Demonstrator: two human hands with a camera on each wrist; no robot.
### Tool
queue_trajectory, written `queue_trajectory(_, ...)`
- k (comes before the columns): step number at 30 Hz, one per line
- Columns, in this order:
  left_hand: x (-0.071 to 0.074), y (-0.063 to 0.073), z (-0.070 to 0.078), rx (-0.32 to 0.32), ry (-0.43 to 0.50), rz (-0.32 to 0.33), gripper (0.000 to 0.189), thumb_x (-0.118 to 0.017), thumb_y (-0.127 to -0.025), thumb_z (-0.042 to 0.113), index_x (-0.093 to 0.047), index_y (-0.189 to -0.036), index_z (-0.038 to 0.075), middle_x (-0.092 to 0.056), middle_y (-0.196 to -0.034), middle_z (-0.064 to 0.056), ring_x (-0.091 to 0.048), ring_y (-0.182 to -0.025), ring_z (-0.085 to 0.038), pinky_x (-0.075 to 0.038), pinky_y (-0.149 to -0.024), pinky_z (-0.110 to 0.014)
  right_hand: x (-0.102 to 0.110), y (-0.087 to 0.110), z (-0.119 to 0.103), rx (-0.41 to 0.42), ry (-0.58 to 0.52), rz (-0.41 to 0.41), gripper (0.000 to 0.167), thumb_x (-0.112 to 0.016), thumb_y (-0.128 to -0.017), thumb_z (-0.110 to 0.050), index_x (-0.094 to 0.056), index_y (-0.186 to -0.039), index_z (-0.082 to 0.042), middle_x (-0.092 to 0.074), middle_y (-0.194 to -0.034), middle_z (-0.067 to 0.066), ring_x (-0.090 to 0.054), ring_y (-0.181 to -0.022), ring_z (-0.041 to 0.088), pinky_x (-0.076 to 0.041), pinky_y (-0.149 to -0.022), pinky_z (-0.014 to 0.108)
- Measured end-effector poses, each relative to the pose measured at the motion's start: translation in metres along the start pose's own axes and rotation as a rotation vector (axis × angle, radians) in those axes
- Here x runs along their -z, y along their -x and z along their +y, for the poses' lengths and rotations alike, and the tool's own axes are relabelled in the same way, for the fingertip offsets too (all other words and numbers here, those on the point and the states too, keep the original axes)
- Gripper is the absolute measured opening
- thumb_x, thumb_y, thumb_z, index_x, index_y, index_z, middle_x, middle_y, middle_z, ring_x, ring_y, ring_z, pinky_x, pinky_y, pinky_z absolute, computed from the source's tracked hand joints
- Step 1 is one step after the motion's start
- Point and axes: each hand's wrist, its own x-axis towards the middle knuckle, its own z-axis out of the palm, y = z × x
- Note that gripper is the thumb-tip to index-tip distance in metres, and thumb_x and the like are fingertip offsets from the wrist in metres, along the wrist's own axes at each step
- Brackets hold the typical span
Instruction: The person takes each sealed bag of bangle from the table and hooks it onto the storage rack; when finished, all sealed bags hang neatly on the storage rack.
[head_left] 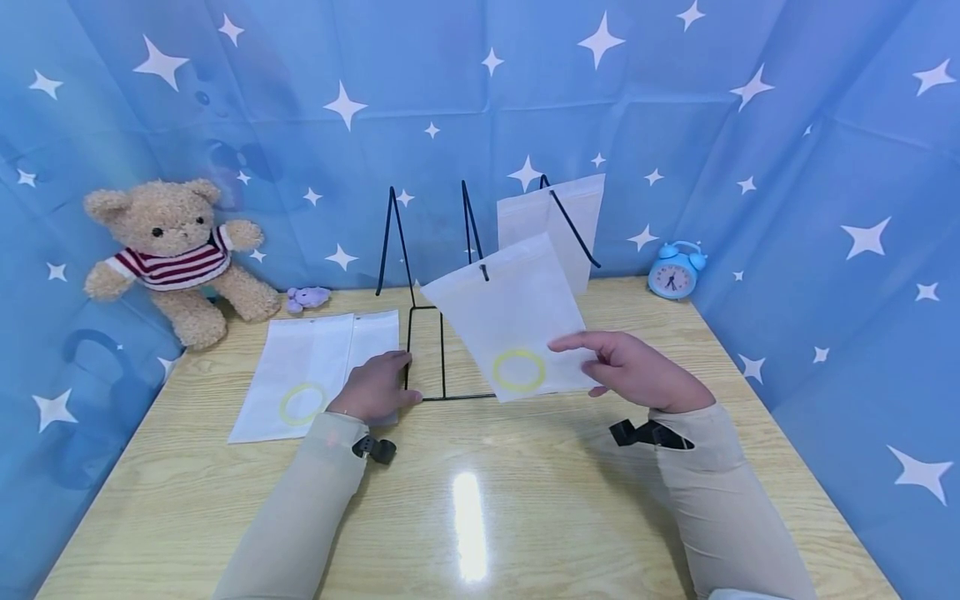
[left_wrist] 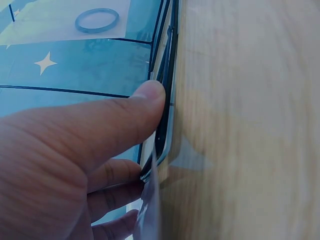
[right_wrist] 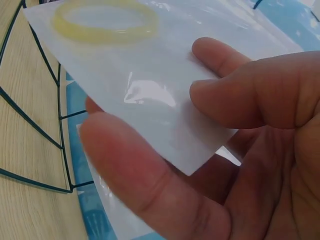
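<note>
My right hand (head_left: 637,367) pinches the lower right corner of a white zip bag (head_left: 517,292) that shows a yellow ring (head_left: 496,372). In the right wrist view the thumb presses on the bag's clear front. The bag tilts, its upper edge overlapping the middle prong of a black wire rack (head_left: 444,358). Another white bag (head_left: 521,221) hangs at the right prong. With thumb and curled fingers, my left hand (head_left: 375,387) grips the rack's near left corner. Two flat bags lie beside that hand, a front one (head_left: 277,367) with a yellow ring and a partly covered one (head_left: 378,337).
A teddy bear (head_left: 168,237) in a striped shirt sits at the back left, near a small purple toy (head_left: 307,298). At the back right stands a blue alarm clock (head_left: 672,273). A blue star-print curtain (head_left: 427,75) borders the wooden table (head_left: 562,500).
</note>
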Motion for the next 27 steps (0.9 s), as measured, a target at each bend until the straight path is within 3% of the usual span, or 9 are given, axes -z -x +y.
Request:
queue_trajectory(4,0.0,0.001,0.0,0.003,-0.001,-0.001,0.081,-0.078,-0.096,0.04,-0.045,-0.159,0.002,-0.044,-0.164,-0.019,-0.042,-0.151,-0.041,-0.039,-0.119,-0.061,-0.001,-0.001,0.0,0.009,-0.002,-0.007,0.052,-0.046,-0.108,0.002,-0.057,-0.151,-0.025,-0.058,-0.119,0.009,-0.054,-0.074,0.022,-0.065,-0.078,0.036)
queue_trajectory(6,0.001,0.002,0.001,0.0,0.0,-0.001,0.08,-0.078,-0.096,0.04,-0.045,-0.158,0.001,-0.044,-0.164,-0.019,-0.043,-0.15,-0.041,-0.039,-0.119,-0.06,-0.001,-0.002,0.0,0.009,-0.021,0.003,0.052,-0.046,-0.108,0.002,-0.057,-0.151,-0.025,-0.058,-0.112,0.01,-0.052,-0.071,0.022,-0.065,-0.079,0.036)
queue_trajectory(8,0.001,0.002,0.001,-0.003,0.001,-0.001,0.08,-0.078,-0.096,0.04,-0.045,-0.158,0.001,-0.044,-0.164,-0.02,-0.043,-0.15,-0.042,-0.04,-0.119,-0.061,-0.002,-0.004,0.001,0.004,-0.039,0.023,0.052,-0.045,-0.108,0.001,-0.056,-0.152,-0.024,-0.053,-0.093,0.011,-0.05,-0.066,0.022,-0.065,-0.08,0.036)
queue_trajectory(11,0.001,0.002,0.002,-0.005,-0.001,-0.003,0.081,-0.078,-0.096,0.04,-0.045,-0.158,0.001,-0.044,-0.164,-0.02,-0.043,-0.15,-0.042,-0.04,-0.118,-0.061,-0.005,-0.008,0.003,0.002,-0.093,0.059,0.052,-0.047,-0.107,0.003,-0.056,-0.153,-0.022,-0.049,-0.08,0.012,-0.054,-0.069,0.021,-0.065,-0.082,0.04)
queue_trajectory(15,0.001,0.002,0.001,-0.001,0.003,-0.008,0.081,-0.077,-0.096,0.042,-0.045,-0.159,0.002,-0.043,-0.165,-0.019,-0.042,-0.151,-0.041,-0.039,-0.119,-0.062,-0.012,-0.017,0.008,0.014,-0.17,0.103,0.053,-0.049,-0.106,0.004,-0.056,-0.153,-0.019,-0.053,-0.085,0.019,-0.061,-0.081,0.027,-0.065,-0.082,0.045)
queue_trajectory(21,0.001,0.002,0.001,0.0,0.002,-0.005,0.08,-0.077,-0.096,0.041,-0.045,-0.159,0.002,-0.043,-0.165,-0.018,-0.042,-0.151,-0.041,-0.039,-0.119,-0.061,-0.028,-0.029,0.015,0.053,-0.265,0.165,0.053,-0.052,-0.106,0.004,-0.056,-0.154,-0.019,-0.043,-0.08,0.018,-0.05,-0.071,0.024,-0.065,-0.082,0.044)
queue_trajectory(24,0.001,0.003,0.002,0.0,-0.003,-0.003,0.079,-0.077,-0.096,0.04,-0.046,-0.158,0.001,-0.044,-0.164,-0.019,-0.042,-0.151,-0.041,-0.039,-0.118,-0.061,-0.035,-0.033,0.015,0.066,-0.31,0.186,0.054,-0.053,-0.106,0.005,-0.055,-0.155,-0.017,-0.047,-0.083,0.02,-0.057,-0.077,0.026,-0.065,-0.082,0.042)
queue_trajectory(27,0.002,0.002,0.002,0.002,-0.005,-0.003,0.079,-0.078,-0.096,0.04,-0.047,-0.158,0.001,-0.044,-0.164,-0.019,-0.043,-0.15,-0.041,-0.04,-0.118,-0.062,-0.04,-0.036,0.015,0.078,-0.342,0.217,0.056,-0.054,-0.105,0.006,-0.054,-0.156,-0.017,-0.045,-0.082,0.019,-0.054,-0.075,0.024,-0.065,-0.083,0.041)
